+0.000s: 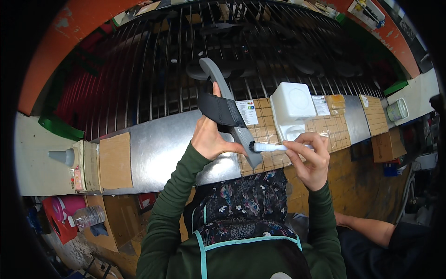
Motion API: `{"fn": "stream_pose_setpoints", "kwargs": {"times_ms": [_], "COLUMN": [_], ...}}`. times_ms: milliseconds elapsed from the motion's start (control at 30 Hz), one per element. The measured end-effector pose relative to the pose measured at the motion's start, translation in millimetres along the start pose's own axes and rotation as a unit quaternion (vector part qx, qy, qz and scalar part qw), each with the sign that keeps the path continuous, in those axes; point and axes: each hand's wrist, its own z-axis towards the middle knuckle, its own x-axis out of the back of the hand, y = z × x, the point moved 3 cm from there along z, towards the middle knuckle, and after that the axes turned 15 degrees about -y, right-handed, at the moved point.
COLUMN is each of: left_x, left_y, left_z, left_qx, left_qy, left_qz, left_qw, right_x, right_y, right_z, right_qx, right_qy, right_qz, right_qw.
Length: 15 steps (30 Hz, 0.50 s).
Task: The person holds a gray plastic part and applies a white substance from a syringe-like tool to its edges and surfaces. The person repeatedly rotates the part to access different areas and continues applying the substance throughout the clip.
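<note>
My left hand [209, 139] grips a slide sandal [226, 95] with a grey sole and a wide black strap. The fingers pass behind the strap, and the thumb lies along the sole's near part. The sandal is held up on its edge, its far end over the metal bars. Between the fingers and thumb of my right hand [310, 160] is a white-handled brush [272, 147]. Its dark bristles meet the sole's edge near the close end. Beyond my right hand stands a white plastic container [293, 103], with a white tray-like base [284, 129] beneath it.
Metal roller bars [153, 69] run across the far side, with dark sandals among them. Cardboard [267, 123] covers part of the metal ledge [158, 139]. A yellowish block [335, 101] and a light green tub [397, 110] stand rightward. Another person's forearm [367, 228] shows at lower right.
</note>
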Motion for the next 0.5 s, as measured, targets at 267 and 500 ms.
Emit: {"fn": "stream_pose_setpoints", "kwargs": {"times_ms": [267, 500], "left_x": [4.8, 6.7], "left_y": [-1.1, -7.0], "left_z": [-1.3, -0.5], "left_qx": [0.028, 0.053], "left_qy": [0.008, 0.022], "left_qz": [-0.020, -0.088], "left_qw": [0.999, 0.994], "right_x": [1.4, 6.2], "right_y": [-3.7, -7.9], "right_z": [1.8, 7.7], "right_qx": [0.006, 0.019], "right_qy": [0.007, 0.018], "right_qz": [-0.002, 0.001], "right_qw": [1.000, 1.000]}}
